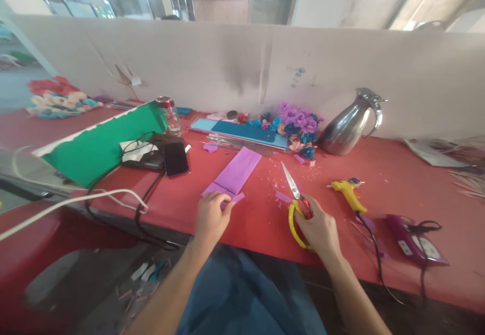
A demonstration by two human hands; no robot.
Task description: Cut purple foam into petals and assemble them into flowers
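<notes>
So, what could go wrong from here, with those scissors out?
The cord of the yellow glue gun runs off the front of the red table; if snagged, it could drag the gun down. Purple scraps lie close to the scissors in the right hand, so a sweep might scatter them. The purple paper at the left hand could crease if pressed.

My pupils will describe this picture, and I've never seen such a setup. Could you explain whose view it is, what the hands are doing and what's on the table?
No machine here: these are a person's bare hands, seen from a camera worn on the head. The left hand touches the near end of purple sheets; whether it grips them is unclear. The right hand holds yellow-handled scissors. On the red table are a phone to the left, purple flowers and a metal jug behind, and a glue gun to the right.
</notes>
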